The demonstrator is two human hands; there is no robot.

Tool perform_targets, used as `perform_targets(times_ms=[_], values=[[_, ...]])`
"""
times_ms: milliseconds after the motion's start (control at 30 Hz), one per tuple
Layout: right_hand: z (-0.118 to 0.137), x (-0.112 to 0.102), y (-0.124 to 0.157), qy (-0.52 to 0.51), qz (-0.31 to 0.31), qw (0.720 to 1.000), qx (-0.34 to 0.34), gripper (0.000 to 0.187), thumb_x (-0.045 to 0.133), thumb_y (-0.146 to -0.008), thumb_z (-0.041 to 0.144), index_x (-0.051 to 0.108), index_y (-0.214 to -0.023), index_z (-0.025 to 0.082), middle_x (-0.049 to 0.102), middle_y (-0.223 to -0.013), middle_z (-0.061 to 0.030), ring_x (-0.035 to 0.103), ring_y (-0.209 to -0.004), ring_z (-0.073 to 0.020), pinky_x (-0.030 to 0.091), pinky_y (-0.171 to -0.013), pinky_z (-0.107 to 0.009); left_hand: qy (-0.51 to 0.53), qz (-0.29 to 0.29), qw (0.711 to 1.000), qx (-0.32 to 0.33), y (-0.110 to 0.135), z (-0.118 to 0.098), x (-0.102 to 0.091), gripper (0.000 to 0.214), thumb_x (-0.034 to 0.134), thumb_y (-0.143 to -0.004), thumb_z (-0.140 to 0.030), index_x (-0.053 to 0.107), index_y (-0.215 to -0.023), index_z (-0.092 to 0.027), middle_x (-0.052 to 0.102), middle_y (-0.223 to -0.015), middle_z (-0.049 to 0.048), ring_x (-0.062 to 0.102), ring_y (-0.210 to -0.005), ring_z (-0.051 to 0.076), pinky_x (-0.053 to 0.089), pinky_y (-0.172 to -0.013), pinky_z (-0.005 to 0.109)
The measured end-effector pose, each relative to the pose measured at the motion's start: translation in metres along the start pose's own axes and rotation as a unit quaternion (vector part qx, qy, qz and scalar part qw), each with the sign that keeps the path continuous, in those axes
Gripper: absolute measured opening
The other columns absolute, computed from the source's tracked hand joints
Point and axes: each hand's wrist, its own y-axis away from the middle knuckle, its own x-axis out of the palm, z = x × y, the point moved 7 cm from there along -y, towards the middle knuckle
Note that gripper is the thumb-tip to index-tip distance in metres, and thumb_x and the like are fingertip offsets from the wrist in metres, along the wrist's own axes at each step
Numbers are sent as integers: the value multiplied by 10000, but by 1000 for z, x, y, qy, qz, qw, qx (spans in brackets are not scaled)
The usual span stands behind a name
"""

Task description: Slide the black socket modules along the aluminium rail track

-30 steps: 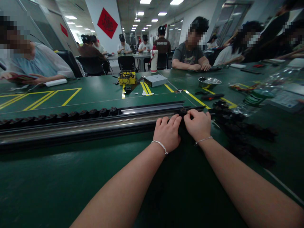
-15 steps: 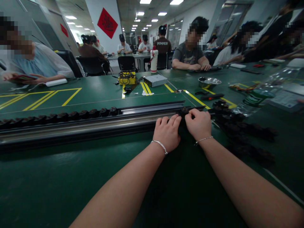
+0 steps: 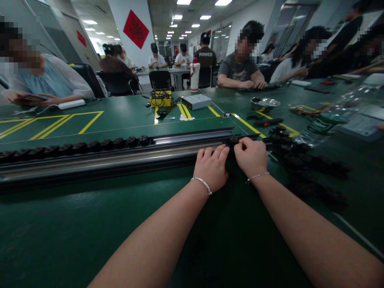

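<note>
Pinching black part in curled right hand; resting bent left hand beside it on rail, with unclear grip

Single cam worn on the head, looking forward and a bit down over the person's forearms. Counter's right up close below, left hand and right hand near mid-frame, and it's wide enough to catch ceiling lights way back.
</note>
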Motion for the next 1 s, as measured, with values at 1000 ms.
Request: perform_targets(times_ms=[1000], values=[[3, 5, 2, 27, 30, 999, 36, 385, 402, -770, 484, 610, -829, 166, 616, -717, -89, 517, -727, -225, 316, -826, -403, 12, -18, 1000, 4, 1, 1, 1, 571, 483, -731, -283, 324, -1278, -242, 395, -1355, -25, 384, -1071, 215, 283, -930, 375]])
